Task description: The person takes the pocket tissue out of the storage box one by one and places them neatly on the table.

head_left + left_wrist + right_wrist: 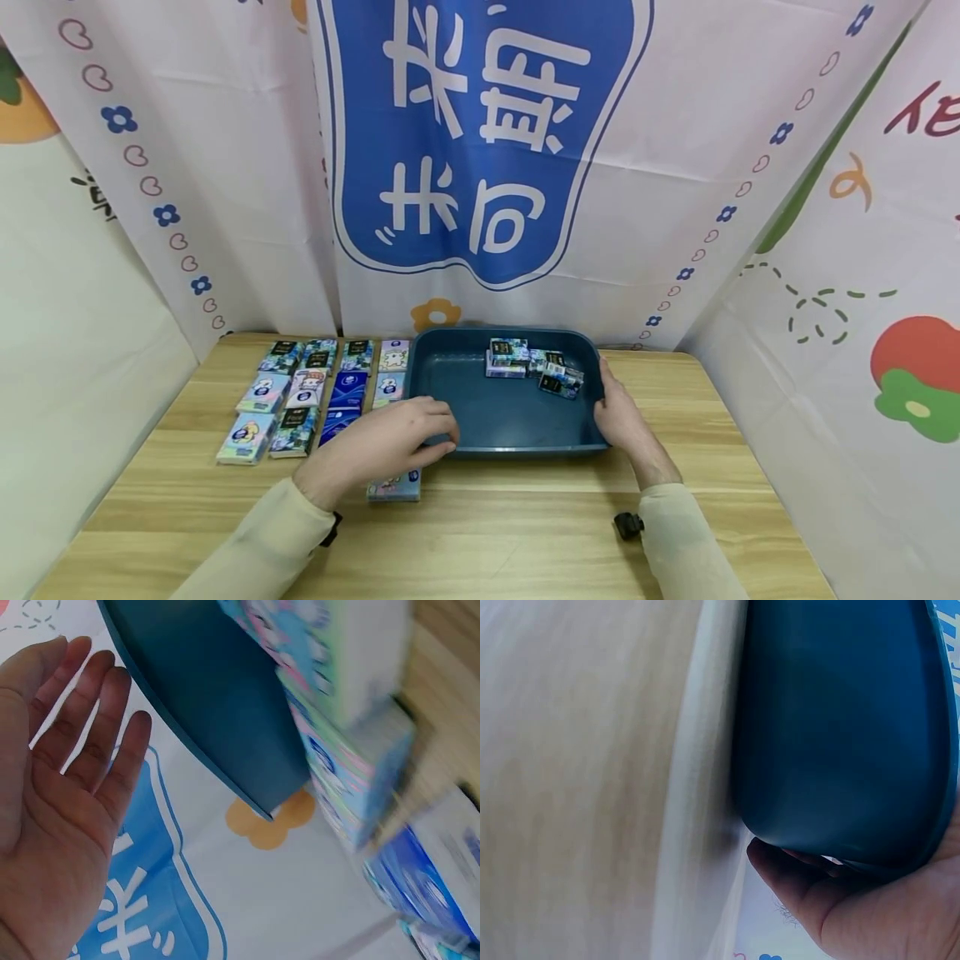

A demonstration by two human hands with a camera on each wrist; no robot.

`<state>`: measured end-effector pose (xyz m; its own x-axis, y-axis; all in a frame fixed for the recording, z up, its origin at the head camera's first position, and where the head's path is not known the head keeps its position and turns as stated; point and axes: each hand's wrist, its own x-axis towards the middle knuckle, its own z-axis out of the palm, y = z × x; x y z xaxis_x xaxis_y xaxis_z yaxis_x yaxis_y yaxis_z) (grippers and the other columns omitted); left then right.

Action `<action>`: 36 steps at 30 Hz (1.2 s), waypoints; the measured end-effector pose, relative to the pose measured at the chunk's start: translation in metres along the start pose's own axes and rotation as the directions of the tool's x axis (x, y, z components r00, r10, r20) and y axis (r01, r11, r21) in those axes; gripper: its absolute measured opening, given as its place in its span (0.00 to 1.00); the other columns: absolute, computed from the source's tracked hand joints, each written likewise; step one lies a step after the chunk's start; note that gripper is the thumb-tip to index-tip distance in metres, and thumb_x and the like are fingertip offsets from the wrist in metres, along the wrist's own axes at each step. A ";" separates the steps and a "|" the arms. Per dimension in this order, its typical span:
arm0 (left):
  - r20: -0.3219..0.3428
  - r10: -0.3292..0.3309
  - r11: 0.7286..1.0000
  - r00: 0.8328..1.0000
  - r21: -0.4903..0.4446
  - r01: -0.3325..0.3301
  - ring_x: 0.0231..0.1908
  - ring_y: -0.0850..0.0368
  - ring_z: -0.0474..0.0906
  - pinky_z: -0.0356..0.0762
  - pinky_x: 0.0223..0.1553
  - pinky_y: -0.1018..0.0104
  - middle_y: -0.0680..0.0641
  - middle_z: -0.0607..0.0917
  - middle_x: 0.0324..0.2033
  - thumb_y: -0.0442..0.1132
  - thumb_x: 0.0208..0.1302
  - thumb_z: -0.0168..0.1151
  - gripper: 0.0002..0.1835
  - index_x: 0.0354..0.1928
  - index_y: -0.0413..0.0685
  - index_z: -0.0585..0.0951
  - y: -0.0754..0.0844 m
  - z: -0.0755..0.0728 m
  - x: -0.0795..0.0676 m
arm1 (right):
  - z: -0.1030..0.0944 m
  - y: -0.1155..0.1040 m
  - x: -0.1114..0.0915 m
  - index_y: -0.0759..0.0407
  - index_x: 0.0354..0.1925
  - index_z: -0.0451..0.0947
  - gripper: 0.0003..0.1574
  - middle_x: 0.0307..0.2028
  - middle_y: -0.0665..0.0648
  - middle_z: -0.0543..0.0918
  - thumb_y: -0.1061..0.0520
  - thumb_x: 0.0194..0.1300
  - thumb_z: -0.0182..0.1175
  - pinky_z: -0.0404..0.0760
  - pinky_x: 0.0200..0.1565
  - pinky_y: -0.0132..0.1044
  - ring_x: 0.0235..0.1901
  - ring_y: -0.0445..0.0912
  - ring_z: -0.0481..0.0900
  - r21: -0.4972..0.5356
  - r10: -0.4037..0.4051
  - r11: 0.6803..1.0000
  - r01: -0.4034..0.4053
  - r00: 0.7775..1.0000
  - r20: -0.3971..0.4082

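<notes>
A dark teal tray [510,451] stands on the table, with several small packs, likely pocket tissues [561,382], lying at its back right. My right hand [621,412] grips the tray's right end; in the right wrist view, the fingers [784,874] lie against the outside of its end wall. Over the tray's front left corner hovers my left hand [397,429], fingers loosely bent and holding nothing. Its bare palm [64,802] shows in the left wrist view. A pastel pack [393,486] lies just below that hand, partly covered by it.
Left of the tray, several packs are laid in rows, among them a blue pack [348,390] and a pastel pack [246,437]. Behind the wooden table [517,533] hangs a printed cloth [652,167], with more cloth at both sides.
</notes>
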<state>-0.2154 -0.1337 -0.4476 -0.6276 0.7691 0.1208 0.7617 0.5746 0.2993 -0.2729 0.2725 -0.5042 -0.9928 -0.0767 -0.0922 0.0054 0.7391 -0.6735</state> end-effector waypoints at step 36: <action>-0.078 -0.132 0.990 0.988 0.032 0.135 0.63 0.55 0.91 0.93 0.68 0.57 0.51 0.93 0.67 0.52 0.90 0.68 0.18 0.71 0.55 0.89 0.049 0.038 0.135 | -0.001 0.002 0.000 0.66 0.96 0.30 0.53 0.95 0.77 0.43 0.72 0.85 0.42 0.48 0.95 0.70 0.94 0.75 0.46 0.004 -0.014 1.000 0.014 1.000 0.006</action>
<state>-0.2573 0.0091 -0.4529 -0.7333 0.6624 0.1534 0.6749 0.6817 0.2827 -0.2729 0.2747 -0.5043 -0.9920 -0.0909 -0.0876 -0.0075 0.7352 -0.6778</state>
